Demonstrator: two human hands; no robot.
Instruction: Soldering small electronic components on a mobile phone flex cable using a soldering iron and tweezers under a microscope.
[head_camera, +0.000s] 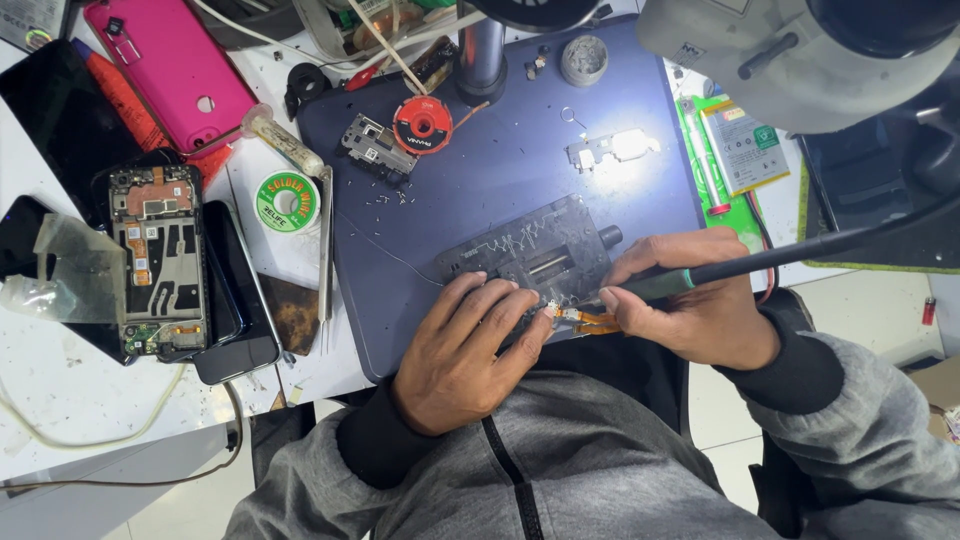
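Observation:
My left hand (468, 345) rests at the near edge of a dark blue work mat (500, 160), its fingertips pressing a small orange flex part (590, 320) against the mat. A black metal holder plate (530, 255) lies just beyond my fingers. My right hand (690, 300) grips a soldering iron (760, 262) with a green collar and black handle, and its tip meets the small part by my left fingertips.
An opened phone (157, 260) lies at the left on dark phones, a pink phone case (170, 65) behind it. A green solder spool (287, 201), tweezers (325, 240), a red wick reel (422, 124), small boards and a microscope head (800, 50) surround the mat.

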